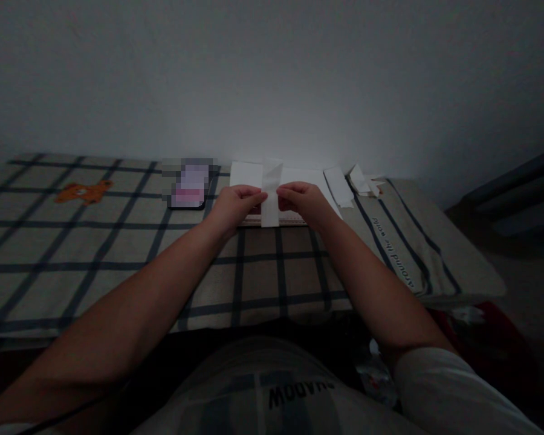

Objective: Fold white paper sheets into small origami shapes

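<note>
Both my hands hold a narrow white paper strip [271, 193] upright between them, above a checked cloth-covered surface [118, 254]. My left hand [236, 204] pinches the strip's left edge with closed fingers. My right hand [301, 200] pinches its right edge the same way. Under and behind the strip lies a larger white sheet [247, 174], on what looks like a board whose pale front edge shows below my hands.
A phone with a blurred screen [189, 183] lies left of the sheet. More white paper pieces [339, 185] and small folded scraps [361, 180] lie to the right. An orange bear figure [82, 192] is printed on the cloth at far left. A white wall stands behind.
</note>
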Demonstrator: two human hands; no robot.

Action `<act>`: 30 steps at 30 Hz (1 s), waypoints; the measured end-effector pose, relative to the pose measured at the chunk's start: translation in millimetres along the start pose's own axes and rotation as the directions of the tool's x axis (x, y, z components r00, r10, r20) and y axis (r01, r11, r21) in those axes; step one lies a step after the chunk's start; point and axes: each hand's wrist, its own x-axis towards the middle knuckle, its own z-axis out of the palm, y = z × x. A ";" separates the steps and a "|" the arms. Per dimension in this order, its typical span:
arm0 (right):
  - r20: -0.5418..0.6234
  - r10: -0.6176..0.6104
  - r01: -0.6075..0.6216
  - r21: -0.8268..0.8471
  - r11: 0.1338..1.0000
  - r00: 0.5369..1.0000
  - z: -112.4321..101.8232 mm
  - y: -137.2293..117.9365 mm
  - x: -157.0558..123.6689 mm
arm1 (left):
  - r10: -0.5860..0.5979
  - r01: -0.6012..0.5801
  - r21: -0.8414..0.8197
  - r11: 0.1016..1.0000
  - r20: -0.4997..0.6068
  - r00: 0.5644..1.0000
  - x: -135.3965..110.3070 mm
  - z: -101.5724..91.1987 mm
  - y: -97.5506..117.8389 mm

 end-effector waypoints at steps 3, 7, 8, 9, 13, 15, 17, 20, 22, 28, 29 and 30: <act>-0.010 -0.023 0.023 0.017 1.000 1.000 -1.3 -0.8 0.2 | -0.039 0.039 0.000 0.999 0.041 0.998 -1.1 0.3 -0.4; 0.005 -0.025 0.025 -0.044 0.999 1.000 -1.7 -2.0 -0.9 | -0.048 0.048 0.015 0.999 0.032 0.998 -0.5 -0.1 -0.8; 0.010 -0.023 0.024 -0.065 0.998 1.000 -1.4 -2.4 -1.4 | -0.028 0.028 0.015 1.000 0.013 1.000 -0.3 -0.1 -0.6; 0.013 -0.024 0.025 -0.081 0.996 1.000 -1.1 -2.7 -1.9 | -0.004 0.005 0.015 1.000 -0.009 1.000 -0.2 0.0 -0.3; 0.021 -0.037 0.039 -0.105 0.994 0.999 -0.8 -2.4 -3.1 | 0.034 -0.034 0.006 0.999 -0.057 0.998 0.5 0.8 0.3; 0.029 -0.034 0.037 -0.101 0.994 0.999 -1.3 -1.3 -2.8 | 0.019 -0.019 -0.004 1.000 -0.056 0.998 1.0 1.0 0.1; 0.043 -0.021 0.025 -0.093 0.995 0.999 -1.5 -0.1 -2.2 | -0.001 0.001 -0.010 1.000 -0.055 0.998 1.3 1.2 0.2; 0.054 0.003 0.001 -0.067 0.998 0.999 -0.9 0.6 -1.5 | -0.025 0.025 -0.005 1.000 -0.039 0.999 0.2 1.5 1.3; 0.043 0.008 -0.006 -0.041 0.999 0.999 -0.2 0.2 -1.2 | -0.027 0.027 -0.004 1.000 -0.021 0.999 -1.5 1.8 2.4; 0.015 -0.029 0.029 -0.040 0.999 0.999 -0.8 -1.4 -0.8 | -0.056 0.057 -0.010 0.998 0.040 0.998 -2.8 0.7 1.5; 0.020 -0.036 0.037 -0.054 0.998 0.999 -1.2 -1.7 -1.0 | -0.054 0.054 -0.007 0.999 0.039 0.998 -2.0 0.2 0.7; 0.025 -0.038 0.039 -0.068 0.997 0.999 -1.5 -1.9 -1.4 | -0.045 0.046 -0.006 0.999 0.031 0.998 -1.0 -0.2 -0.1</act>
